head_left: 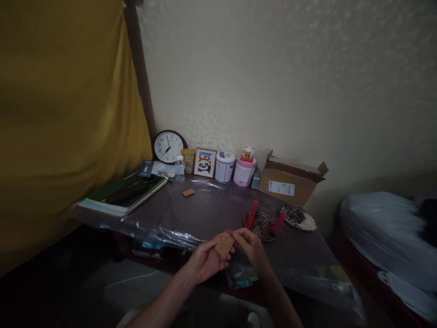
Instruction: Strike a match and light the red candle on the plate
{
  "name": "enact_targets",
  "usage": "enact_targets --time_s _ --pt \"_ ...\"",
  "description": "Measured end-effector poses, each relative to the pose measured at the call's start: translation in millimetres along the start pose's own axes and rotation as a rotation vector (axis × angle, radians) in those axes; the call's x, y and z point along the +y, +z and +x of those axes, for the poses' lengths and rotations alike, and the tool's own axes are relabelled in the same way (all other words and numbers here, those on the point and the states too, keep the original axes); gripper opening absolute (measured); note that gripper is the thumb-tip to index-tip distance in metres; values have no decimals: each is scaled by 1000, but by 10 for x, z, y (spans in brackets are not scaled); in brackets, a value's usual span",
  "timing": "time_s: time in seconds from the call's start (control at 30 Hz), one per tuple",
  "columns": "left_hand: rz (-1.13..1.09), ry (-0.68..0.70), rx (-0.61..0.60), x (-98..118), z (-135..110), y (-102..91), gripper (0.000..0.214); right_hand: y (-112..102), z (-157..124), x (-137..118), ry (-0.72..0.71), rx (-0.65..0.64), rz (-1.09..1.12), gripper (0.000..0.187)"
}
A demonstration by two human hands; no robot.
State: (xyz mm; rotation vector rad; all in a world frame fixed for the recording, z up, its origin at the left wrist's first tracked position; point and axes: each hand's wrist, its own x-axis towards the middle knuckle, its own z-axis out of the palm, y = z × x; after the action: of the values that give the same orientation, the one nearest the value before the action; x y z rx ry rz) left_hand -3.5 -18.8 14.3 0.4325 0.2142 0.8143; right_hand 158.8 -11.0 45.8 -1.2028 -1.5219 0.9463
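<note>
Fingers, left hand (205,261): curled about a small tan packet (224,246), thumb along its left edge, other fingertips showing past its right edge. Fingers, right hand (253,248): thumb and forefinger drawn together at the upper right end of the packet; whether they grip it cannot be told.

Item, tan packet: lower middle of the frame, held in the air before the near edge of the counter (205,212). Flat and oblong, broad printed face turned up toward the camera; long axis slanting from lower left to upper right, upper end toward the right-hand fingertips. Small red marks on the face, too small to read.

Item, second tan packet (188,192): centre left, flat on the counter, long axis nearly across the frame, right end slightly higher.

Item, dark plate (262,224): right of centre, just beyond the right hand, with two red candles (252,214), the left one leaning right at its top, the other likewise.

Item, heap of dark-tipped sticks (297,218): right of the plate.

Back row, left to right: round clock (169,147), yellow-lidded jar (188,161), framed panda picture (205,162), white canister (224,166), pink canister (244,173), cardboard box (290,180).
</note>
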Motion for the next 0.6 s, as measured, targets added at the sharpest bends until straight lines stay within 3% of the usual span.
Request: enact_targets --time_s 0.3,0.43,0.6 --pt "-28 -60 11 -8 -5 -13 33 -68 4 46 -51 15 -140 23" --pt "2 -67 35 9 -3 -24 33 -98 -25 24 -232 -24 -285 16" --pt "64 -80 50 21 -9 -11 32 -137 -49 27 -374 -156 -453 22"
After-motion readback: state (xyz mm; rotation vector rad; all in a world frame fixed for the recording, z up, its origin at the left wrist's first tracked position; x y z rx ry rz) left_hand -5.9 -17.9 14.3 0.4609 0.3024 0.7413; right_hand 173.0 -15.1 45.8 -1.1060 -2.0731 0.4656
